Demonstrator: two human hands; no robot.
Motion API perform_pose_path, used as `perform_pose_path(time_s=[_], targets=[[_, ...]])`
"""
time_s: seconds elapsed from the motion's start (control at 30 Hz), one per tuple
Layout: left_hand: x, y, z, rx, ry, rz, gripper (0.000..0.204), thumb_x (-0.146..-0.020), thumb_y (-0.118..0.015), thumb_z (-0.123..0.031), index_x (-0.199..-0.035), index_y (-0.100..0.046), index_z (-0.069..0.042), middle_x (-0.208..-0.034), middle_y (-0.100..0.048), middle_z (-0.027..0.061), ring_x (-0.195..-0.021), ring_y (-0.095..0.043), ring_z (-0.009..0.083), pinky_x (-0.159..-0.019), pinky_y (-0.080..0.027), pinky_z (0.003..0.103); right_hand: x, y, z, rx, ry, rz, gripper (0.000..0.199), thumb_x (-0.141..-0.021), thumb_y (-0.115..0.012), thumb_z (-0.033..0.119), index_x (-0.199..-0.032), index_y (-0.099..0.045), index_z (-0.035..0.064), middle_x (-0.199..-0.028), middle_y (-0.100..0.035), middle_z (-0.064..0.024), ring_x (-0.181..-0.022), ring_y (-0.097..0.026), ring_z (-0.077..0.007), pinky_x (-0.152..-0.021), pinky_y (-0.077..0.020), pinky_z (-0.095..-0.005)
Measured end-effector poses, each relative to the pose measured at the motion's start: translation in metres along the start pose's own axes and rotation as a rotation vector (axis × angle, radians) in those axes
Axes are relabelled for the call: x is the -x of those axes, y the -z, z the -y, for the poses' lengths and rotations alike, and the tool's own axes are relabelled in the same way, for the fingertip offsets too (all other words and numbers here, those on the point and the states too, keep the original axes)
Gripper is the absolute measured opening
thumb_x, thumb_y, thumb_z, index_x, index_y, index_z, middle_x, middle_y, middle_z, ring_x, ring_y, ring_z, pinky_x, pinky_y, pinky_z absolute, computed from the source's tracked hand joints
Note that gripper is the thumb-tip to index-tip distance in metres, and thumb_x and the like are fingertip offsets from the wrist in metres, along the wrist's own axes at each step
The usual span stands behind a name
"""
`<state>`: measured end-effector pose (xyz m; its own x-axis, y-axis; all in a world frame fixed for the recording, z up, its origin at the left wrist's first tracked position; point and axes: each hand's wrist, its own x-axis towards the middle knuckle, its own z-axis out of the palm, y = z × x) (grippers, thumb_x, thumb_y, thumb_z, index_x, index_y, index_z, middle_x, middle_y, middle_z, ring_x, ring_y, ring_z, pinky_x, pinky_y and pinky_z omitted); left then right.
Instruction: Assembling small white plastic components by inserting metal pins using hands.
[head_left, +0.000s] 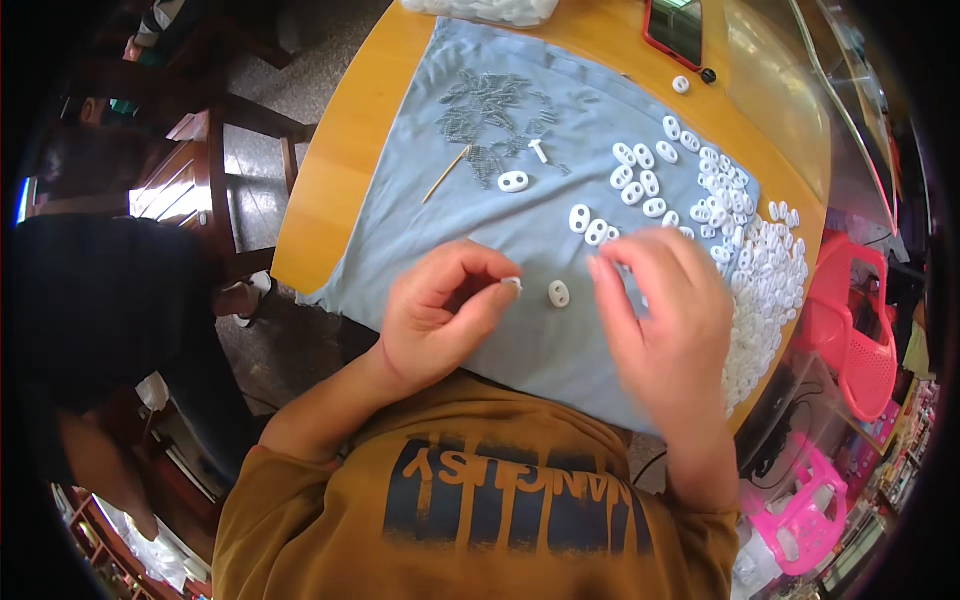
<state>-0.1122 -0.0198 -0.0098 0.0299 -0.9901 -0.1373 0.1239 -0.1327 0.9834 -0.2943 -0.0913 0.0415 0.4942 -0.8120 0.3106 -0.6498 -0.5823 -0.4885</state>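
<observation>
White piece (pixel 513 283) sits pinched between left fingers (pixel 484 309) (right fingers (pixel 617 312) curled, hold unclear).

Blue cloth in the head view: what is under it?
The yellow table shows past the edges of the cloth. Anything between them, including beneath the white two-hole pieces, is covered.

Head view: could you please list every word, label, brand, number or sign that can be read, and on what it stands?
Brown shirt: large lettering over a dark print, upside down in this view; I do not copy its words.
White two-hole pieces: no lettering visible.
Red-edged phone: no readable text.
Small items at the far right: any print is too small and blurred.
</observation>
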Motion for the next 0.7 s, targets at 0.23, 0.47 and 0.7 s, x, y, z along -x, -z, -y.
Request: perform_pose_path(time_s=[0.23, 0.47, 0.7], targets=[[-0.001, 0.007, 0.002, 0.029, -0.039, 0.040, 0.009, -0.080, -0.060, 0.004, -0.089, -0.060, 0.001, -0.078, -0.057, 0.0038, -0.062, -0.051, 0.0065, -0.053, -0.040, 0.021, -0.049, -0.026, -0.022, -0.033, -0.131, 0.118, 0.009, -0.074, -0.065, 0.006, -0.074, -0.055, 0.0041, -0.073, -0.056, -0.0094, -0.068, -0.056, -0.0285, -0.059, -0.0452, -0.0378], [-0.007, 0.008, 0.003, -0.066, -0.178, 0.083, 0.012, -0.078, -0.061, 0.004, -0.089, -0.061, -0.001, -0.076, -0.057, 0.0048, -0.060, -0.052, 0.0093, -0.053, -0.041, 0.023, -0.054, -0.034, -0.025, 0.184, 0.007, 0.165, 0.008, -0.075, -0.065, 0.004, -0.081, -0.060, 0.0020, -0.077, -0.059, -0.0087, -0.069, -0.058, -0.0239, -0.061, -0.0465, -0.0315], [-0.010, 0.009, 0.003, -0.081, -0.215, 0.092, 0.015, -0.076, -0.061, 0.005, -0.089, -0.061, -0.002, -0.075, -0.056, 0.0054, -0.061, -0.052, 0.0117, -0.053, -0.041, 0.024, -0.054, -0.043, -0.026, 0.374, 0.151, 0.151, 0.010, -0.068, -0.066, 0.001, -0.074, -0.059, 0.0055, -0.071, -0.055, -0.0067, -0.067, -0.055, -0.0249, -0.060, -0.0453, -0.0352]])
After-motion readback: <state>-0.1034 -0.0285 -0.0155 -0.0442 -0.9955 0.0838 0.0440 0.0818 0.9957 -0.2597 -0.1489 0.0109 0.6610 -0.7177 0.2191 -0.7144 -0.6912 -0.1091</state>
